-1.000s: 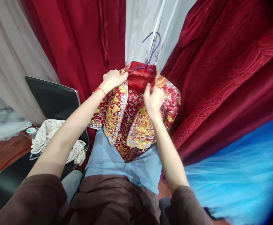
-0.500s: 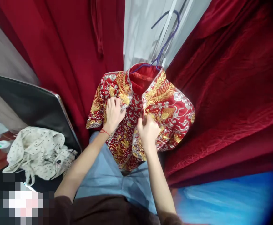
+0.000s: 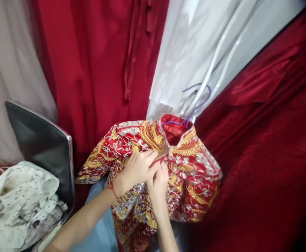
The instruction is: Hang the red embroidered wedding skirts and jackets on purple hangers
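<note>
A red jacket (image 3: 200, 168) with gold and silver embroidery and a stand-up collar hangs on a purple hanger (image 3: 204, 101), its lower part against my legs. My left hand (image 3: 141, 166), with a red cord at the wrist, grips the jacket's front edge below the collar. Right beside it, my right hand (image 3: 158, 180) has its fingers curled on the other front edge. The two hands touch at the front opening, and the edges meet there. Whatever fastening lies between the fingertips is hidden.
Dark red curtains (image 3: 105, 52) hang behind and to the right, with white sheer fabric (image 3: 184, 42) between them. At the left stands a black chair (image 3: 42, 150) with a spotted cream cloth bag (image 3: 21, 203) on it.
Both hands have come together at the jacket's front, drawing the two open edges to each other. The view has shifted, so the jacket and hanger appear lower.
</note>
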The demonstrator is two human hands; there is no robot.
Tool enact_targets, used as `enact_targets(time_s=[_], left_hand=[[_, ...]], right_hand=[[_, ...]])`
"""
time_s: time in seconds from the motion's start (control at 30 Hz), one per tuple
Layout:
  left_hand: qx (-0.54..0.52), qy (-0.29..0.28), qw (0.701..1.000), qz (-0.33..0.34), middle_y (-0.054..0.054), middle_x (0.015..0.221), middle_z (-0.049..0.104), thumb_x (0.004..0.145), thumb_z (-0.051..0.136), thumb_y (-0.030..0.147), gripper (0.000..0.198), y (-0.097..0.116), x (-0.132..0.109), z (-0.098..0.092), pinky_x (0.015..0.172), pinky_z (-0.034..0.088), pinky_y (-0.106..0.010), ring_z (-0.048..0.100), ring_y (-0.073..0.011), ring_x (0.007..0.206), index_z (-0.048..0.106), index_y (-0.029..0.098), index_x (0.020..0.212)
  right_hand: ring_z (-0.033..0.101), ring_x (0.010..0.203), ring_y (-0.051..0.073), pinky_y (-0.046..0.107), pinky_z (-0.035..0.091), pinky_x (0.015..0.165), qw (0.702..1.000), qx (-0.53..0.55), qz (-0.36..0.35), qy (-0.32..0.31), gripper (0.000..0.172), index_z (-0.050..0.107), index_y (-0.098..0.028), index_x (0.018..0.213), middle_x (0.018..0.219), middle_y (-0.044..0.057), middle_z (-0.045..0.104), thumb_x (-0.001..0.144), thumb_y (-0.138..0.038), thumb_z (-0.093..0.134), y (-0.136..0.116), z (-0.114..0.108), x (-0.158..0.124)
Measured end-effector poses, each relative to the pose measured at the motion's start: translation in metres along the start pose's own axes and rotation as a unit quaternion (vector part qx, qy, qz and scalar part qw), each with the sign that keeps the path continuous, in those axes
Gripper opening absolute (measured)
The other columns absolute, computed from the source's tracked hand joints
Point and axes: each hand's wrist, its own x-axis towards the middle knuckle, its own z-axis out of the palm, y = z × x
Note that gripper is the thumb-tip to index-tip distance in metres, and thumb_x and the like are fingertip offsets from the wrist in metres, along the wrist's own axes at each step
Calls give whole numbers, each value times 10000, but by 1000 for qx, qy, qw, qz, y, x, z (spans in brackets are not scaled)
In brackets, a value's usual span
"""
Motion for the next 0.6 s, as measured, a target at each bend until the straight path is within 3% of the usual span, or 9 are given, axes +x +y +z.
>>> enact_targets(time_s=[0.1, 0.2, 0.3, 0.4, 0.5, 0.6], left_hand=[[-10, 13, 1000, -16, -14, 745, 624, 896, 467, 257, 155, -3, 3, 10, 559, 374, -312, 585, -179, 641, 521, 218, 756], [-42, 44, 997, -57, -18, 792, 607, 867, 504, 274, 94, -7, -10, 28, 591, 408, -313, 583, -185, 687, 478, 230, 789], [-85, 113, 978, -156, -23, 836, 596, 860, 542, 301, 114, -12, -42, 55, 639, 464, -310, 601, -187, 730, 449, 243, 891], [-113, 168, 944, -260, 8, 747, 551, 887, 551, 361, 172, -24, -80, 80, 582, 471, -295, 564, -166, 606, 417, 252, 892], [-100, 129, 955, -246, -12, 726, 577, 935, 487, 358, 159, -37, -99, 87, 633, 503, -310, 598, -185, 642, 475, 248, 821], [-132, 25, 975, -177, -67, 906, 686, 944, 448, 290, 164, -41, -91, 75, 787, 540, -334, 677, -221, 847, 602, 246, 913]], right_hand=[[512, 835, 256, 404, 458, 692, 1000, -6, -20, -5, 195, 595, -188, 968, 876, 91, 591, 938, -260, 417, 15, 0, -3], [495, 814, 256, 393, 438, 679, 999, -23, -30, -19, 195, 586, -190, 958, 842, 81, 581, 944, -278, 413, 18, -4, -6], [469, 789, 250, 388, 419, 687, 996, -84, -4, -24, 156, 566, -197, 926, 836, 80, 583, 946, -309, 459, 13, -6, -15], [457, 768, 240, 374, 393, 692, 990, -142, 21, -17, 134, 533, -218, 834, 793, 65, 568, 949, -277, 494, 10, -5, -23], [452, 737, 217, 353, 379, 691, 992, -123, 32, -17, 203, 502, -224, 777, 750, 44, 543, 972, -216, 447, 4, -7, -25], [460, 757, 210, 340, 390, 705, 995, -81, 27, -43, 239, 499, -216, 782, 764, 47, 550, 995, -205, 390, -12, -9, -17]])
